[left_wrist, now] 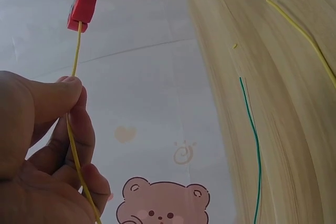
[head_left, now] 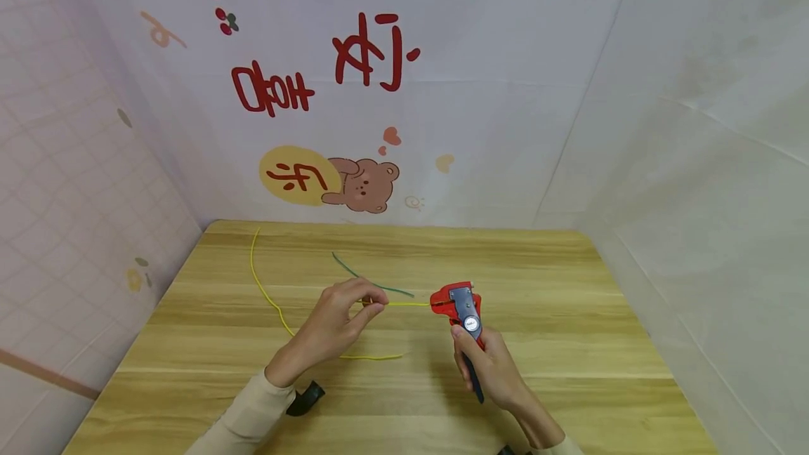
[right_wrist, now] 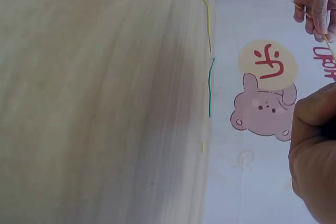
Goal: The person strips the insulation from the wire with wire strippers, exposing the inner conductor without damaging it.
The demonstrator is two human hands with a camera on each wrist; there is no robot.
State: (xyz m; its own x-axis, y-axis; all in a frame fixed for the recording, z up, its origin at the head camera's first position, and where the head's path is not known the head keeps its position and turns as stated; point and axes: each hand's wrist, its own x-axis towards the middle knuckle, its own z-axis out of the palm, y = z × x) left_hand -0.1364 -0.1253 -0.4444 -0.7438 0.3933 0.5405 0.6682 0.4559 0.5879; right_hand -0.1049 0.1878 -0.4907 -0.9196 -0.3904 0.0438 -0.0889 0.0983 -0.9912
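Observation:
Between thumb and fingertips, my left hand (head_left: 335, 323) pinches a thin yellow wire (head_left: 407, 304). One end of it reaches into the red nose of a wire stripper (head_left: 468, 309); the rest runs back across the palm in the left wrist view. My right hand (head_left: 498, 372) grips the stripper by its dark handles, the thumb lying near its round dial. In the right wrist view the fingers (right_wrist: 317, 150) fill the right edge, and the stripper is mostly hidden there. The wire's far end sticks out behind the left hand, thin and copper-coloured at the tip.
A second, longer yellow wire (head_left: 265, 293) curves over the wooden table (head_left: 569, 343), passing behind my left forearm. Beyond the hands lies a short green wire (head_left: 344, 267). A tiny yellow piece (left_wrist: 234, 46) lies near it. White printed sheets (head_left: 493, 125) enclose the table's back and sides.

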